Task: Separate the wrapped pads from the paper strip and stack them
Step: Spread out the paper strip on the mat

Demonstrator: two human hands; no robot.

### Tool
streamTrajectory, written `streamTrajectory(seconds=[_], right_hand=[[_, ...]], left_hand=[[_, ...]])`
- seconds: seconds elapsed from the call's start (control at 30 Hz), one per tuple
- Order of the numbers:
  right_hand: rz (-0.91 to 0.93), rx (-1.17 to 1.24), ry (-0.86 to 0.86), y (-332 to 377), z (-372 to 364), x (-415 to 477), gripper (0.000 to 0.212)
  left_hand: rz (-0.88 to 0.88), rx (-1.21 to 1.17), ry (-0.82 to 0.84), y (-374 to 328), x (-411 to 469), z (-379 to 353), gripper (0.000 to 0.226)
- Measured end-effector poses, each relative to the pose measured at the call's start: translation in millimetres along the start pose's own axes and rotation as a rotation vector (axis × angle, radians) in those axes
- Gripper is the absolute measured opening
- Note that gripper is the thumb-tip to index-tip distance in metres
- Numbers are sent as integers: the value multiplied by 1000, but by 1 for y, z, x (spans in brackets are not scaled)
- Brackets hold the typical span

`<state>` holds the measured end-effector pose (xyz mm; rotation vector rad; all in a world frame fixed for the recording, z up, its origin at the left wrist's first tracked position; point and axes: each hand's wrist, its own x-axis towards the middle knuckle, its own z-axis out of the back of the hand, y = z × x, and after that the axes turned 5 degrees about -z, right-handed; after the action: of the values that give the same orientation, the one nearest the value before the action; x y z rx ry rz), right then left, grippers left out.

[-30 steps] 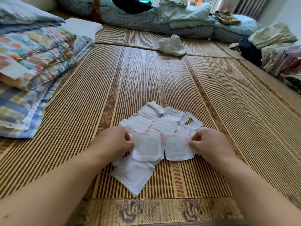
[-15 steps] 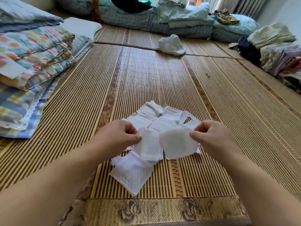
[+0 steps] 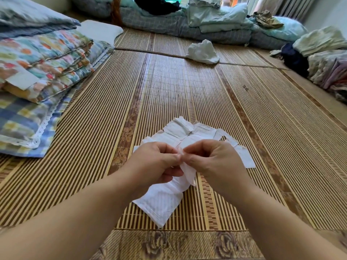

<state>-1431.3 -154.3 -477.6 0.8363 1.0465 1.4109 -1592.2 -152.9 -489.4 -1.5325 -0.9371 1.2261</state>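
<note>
White wrapped pads in a fingertip pinch between left hand and right hand

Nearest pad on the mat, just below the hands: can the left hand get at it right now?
Probably not yet: the left hand is busy pinching the folded pads with the right hand. Otherwise the nearest pad lies mostly uncovered, just below it.

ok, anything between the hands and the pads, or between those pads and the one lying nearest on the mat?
Nothing visible. The left hand and right hand both pinch the pads directly. These hang right over the near pad on the mat, with nothing in between.
</note>
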Motion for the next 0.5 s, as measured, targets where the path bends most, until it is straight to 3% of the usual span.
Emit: streamTrajectory(seconds=[0.23,0.4,0.5], right_hand=[[40,-116,22,-2,-2,-3,9],[19,-129,150,-15,-1,-3,46],[116,-94,157,-21,-7,-7,40]], left_hand=[[25,-94,12,-2,-2,1,8],[82,-290,38,-3,0,3,10],[97,-342,78,-3,0,0,12]])
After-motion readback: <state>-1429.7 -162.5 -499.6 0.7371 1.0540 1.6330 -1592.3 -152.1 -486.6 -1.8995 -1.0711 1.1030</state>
